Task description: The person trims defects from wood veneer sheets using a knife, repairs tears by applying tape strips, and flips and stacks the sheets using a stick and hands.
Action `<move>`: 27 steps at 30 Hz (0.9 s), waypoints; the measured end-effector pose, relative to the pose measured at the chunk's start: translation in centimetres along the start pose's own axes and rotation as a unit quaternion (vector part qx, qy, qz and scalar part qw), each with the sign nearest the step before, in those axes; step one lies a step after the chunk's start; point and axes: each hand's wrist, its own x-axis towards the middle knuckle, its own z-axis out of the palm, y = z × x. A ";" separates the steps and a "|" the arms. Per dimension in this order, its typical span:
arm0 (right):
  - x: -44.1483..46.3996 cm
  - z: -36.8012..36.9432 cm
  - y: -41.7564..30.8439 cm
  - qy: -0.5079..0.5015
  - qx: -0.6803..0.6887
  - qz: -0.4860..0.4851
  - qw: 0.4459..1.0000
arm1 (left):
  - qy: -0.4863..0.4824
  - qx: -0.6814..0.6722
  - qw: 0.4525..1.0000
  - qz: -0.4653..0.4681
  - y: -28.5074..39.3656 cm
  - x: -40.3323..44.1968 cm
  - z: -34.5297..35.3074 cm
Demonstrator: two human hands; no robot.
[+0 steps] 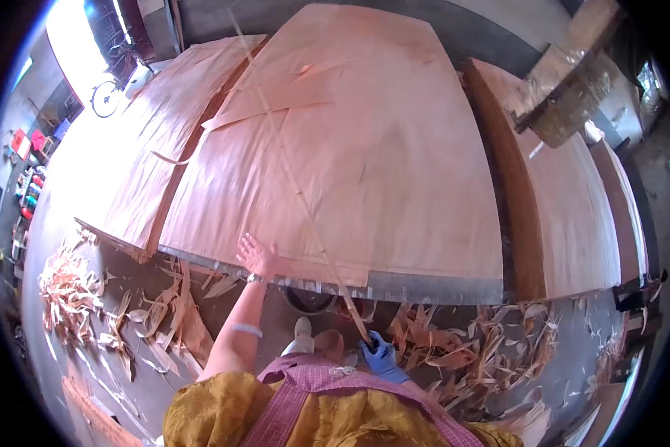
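My left hand [258, 255], bare, with a bracelet at the wrist, has its fingers spread over the near edge of a wide stack of thin wood veneer sheets [394, 164]. Whether the palm touches the top sheet I cannot tell. My right hand [382, 356], in a blue glove, is closed around the near end of a long thin bamboo stick [300, 195]. The stick slants up and left across the stack to its far side. A loose veneer strip [268, 113] lies on the top sheet, crossed by the stick.
More veneer stacks stand at the left [137, 141] and right [566, 201]. Veneer scraps [461, 346] litter the floor around my feet, with another heap [70, 287] at the left. A plastic-wrapped bundle [573, 89] is at upper right. A bicycle [105, 99] stands by the bright doorway.
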 end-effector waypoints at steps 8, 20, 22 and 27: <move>-6.8 -5.0 6.4 0.002 0.067 0.104 0.992 | -0.011 0.088 0.996 -0.017 2.0 0.7 1.2; -7.7 -10.5 11.5 0.121 0.022 0.080 0.989 | 0.031 -0.233 0.934 0.269 16.6 -2.1 1.2; -7.3 -12.5 10.7 0.112 0.008 0.126 0.986 | 0.005 -0.296 0.909 0.292 21.2 -4.7 -2.9; -7.3 -16.4 13.9 0.093 -0.014 0.164 0.982 | -0.063 -0.500 0.808 0.305 27.8 -7.8 -8.6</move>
